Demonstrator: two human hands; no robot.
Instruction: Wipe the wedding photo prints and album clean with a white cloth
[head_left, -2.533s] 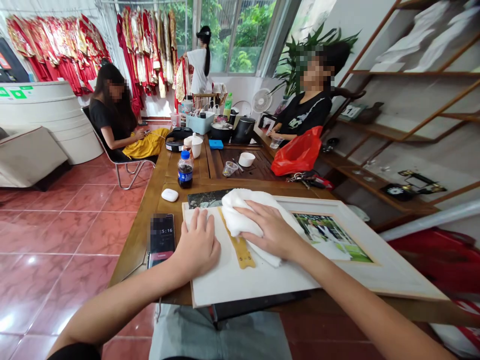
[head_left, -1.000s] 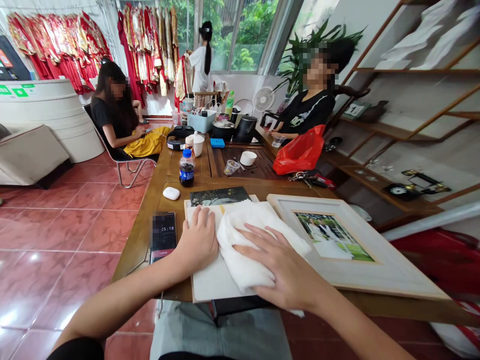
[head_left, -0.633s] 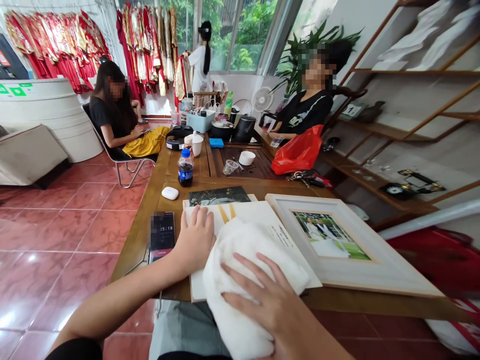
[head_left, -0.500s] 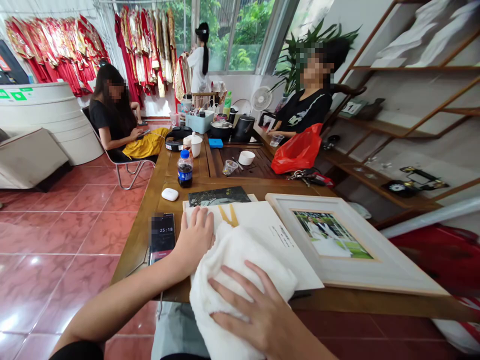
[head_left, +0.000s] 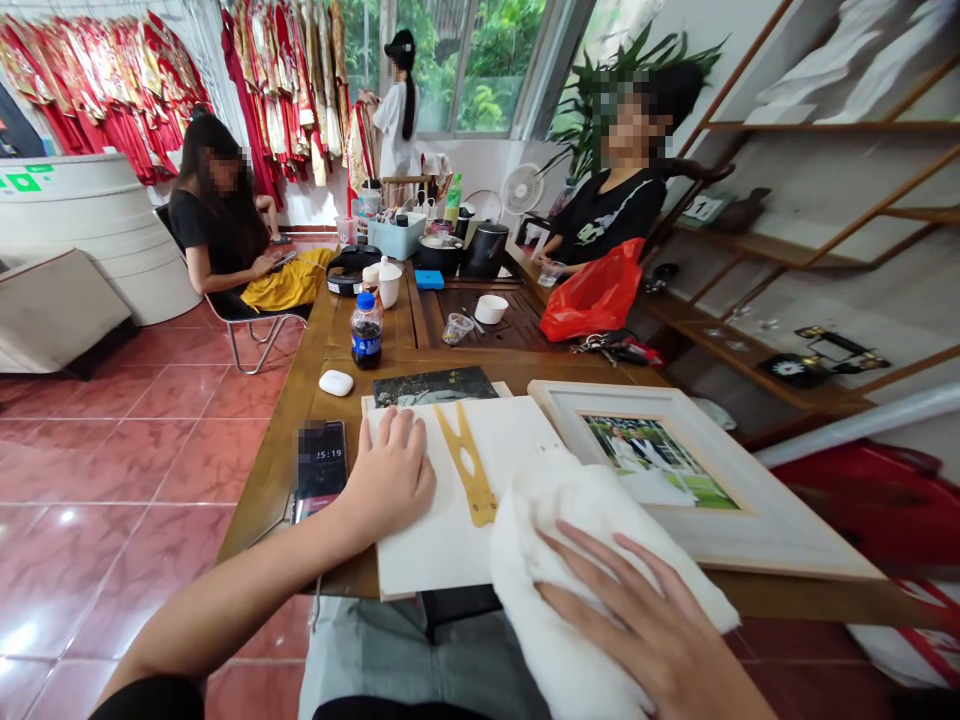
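Observation:
My left hand [head_left: 391, 473] lies flat, fingers together, on the left part of a white album cover [head_left: 450, 530] with a yellow ribbon mark [head_left: 469, 468]. My right hand [head_left: 654, 630] presses with spread fingers on a white cloth [head_left: 555, 560] that covers the album's near right corner and hangs over the table edge. A white picture frame [head_left: 750, 520] holding a wedding photo [head_left: 646, 458] lies just right of the album.
A phone [head_left: 319, 468] lies left of the album, a white earbud case [head_left: 336, 382] and a cola bottle [head_left: 366, 332] beyond it. A dark photo book [head_left: 435, 385], tea tray, cups, kettle and red plastic bag [head_left: 592, 297] sit farther back. Other people sit and stand around the wooden table [head_left: 300, 400].
My right hand has wiped the cloth from the album's far middle down to its near edge, then across to the near right corner. My left hand stays on the album.

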